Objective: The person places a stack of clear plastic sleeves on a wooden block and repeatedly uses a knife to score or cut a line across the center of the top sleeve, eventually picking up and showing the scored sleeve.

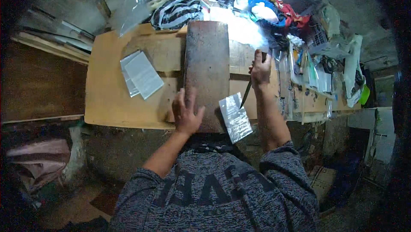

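Observation:
A long dark wooden board [208, 56] lies front to back across the yellow table. Over its near left part is my left hand [187, 113], fingers spread and somewhat blurred, holding nothing that I can see. My right hand [260, 71] is closed around the handle of a knife [246, 91], to the right of the board. The narrow dark blade slants down, its tip at a stack of clear plastic bags [238, 122]. This shiny stack rests at the board's near right edge and hangs past the table's front.
More clear plastic bags [143, 76] lie on the table [105, 90] at the left. Along the back are a striped black-and-white bag [177, 12], a blue bag [263, 9] and red cloth [293, 14]. A tray of tools [306, 71] stands at the right.

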